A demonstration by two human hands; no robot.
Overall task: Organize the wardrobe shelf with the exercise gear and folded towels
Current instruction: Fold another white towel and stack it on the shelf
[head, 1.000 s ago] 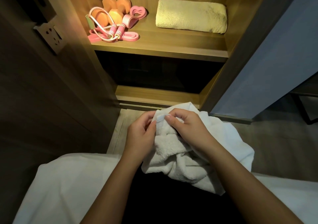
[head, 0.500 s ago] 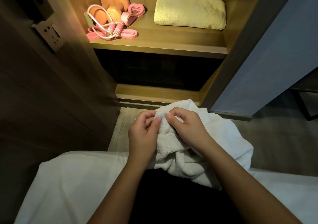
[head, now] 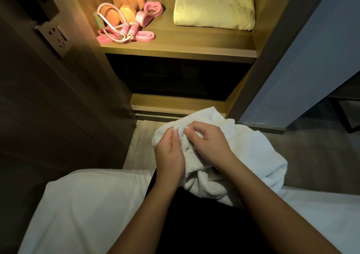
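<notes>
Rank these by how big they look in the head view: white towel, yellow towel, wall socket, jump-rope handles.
1. white towel, largest, though crumpled and nearest the camera, which inflates it
2. yellow towel, folded on the shelf
3. wall socket
4. jump-rope handles, smallest

We can read no text, label, brand or number here. The wall socket [head: 53, 37] at far left, the folded towel [head: 214, 10] on the shelf [head: 194, 43] and the pink rope handles [head: 129, 29] show no lettering we can make out.
</notes>
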